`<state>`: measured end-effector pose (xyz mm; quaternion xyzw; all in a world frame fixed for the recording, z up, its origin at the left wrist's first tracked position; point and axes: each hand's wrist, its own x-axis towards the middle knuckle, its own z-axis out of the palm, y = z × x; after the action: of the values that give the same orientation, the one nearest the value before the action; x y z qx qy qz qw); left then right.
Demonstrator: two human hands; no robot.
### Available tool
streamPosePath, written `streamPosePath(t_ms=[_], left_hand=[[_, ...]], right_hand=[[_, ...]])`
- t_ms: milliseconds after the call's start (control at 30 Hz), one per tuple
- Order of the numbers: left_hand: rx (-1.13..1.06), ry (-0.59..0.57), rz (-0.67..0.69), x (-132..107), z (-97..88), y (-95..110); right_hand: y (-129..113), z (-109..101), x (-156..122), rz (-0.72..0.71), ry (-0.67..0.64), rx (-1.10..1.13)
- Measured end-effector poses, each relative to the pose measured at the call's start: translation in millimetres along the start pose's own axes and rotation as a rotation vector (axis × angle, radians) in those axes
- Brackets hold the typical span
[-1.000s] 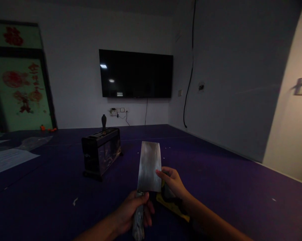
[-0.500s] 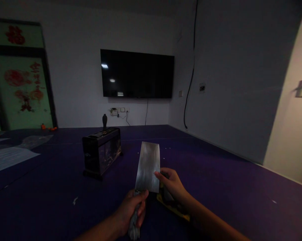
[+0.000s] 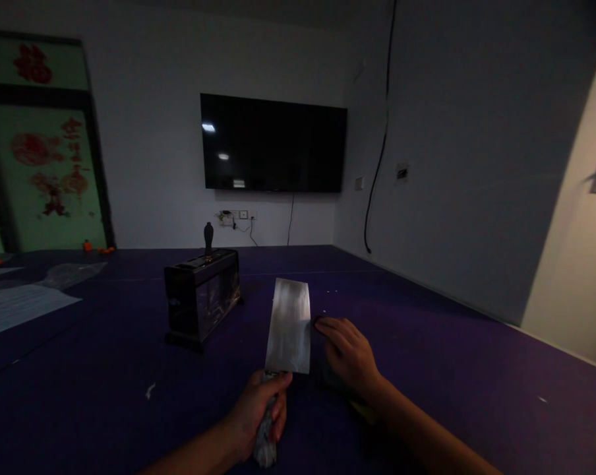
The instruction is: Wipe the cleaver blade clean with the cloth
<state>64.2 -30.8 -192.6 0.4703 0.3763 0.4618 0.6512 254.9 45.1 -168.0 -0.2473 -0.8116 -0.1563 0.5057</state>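
Note:
My left hand (image 3: 262, 410) grips the pale handle of a broad steel cleaver (image 3: 289, 326), and its flat blade points away from me above the purple surface (image 3: 426, 343). My right hand (image 3: 350, 356) lies palm down just right of the blade, fingers stretched forward, fingertips close to the blade's right edge. It covers a dark object that I can barely see. A strip of yellow cloth (image 3: 363, 413) peeks out beneath the wrist.
A black box-shaped knife holder (image 3: 202, 297) with one dark handle (image 3: 208, 237) sticking up stands to the left beyond the blade. Pale sheets (image 3: 21, 300) lie at the far left. A dark wall screen (image 3: 273, 142) hangs at the back; walls close the right side.
My right hand went from curled around the dark object to flat, moving slightly forward. The cleaver shifted a little left, and most of the yellow cloth is now hidden.

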Motion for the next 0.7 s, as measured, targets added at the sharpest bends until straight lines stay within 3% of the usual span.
streamPosePath(t_ms=[133, 700], left_hand=[[0.022, 0.044, 0.0, -3, 2.4, 2], [-0.023, 0.054, -0.009, 0, 4.0, 2]], right_hand=[[-6, -1, -3, -0.149, -0.103, -0.074], [-33, 3, -1, -0.265, -0.276, 0.015]])
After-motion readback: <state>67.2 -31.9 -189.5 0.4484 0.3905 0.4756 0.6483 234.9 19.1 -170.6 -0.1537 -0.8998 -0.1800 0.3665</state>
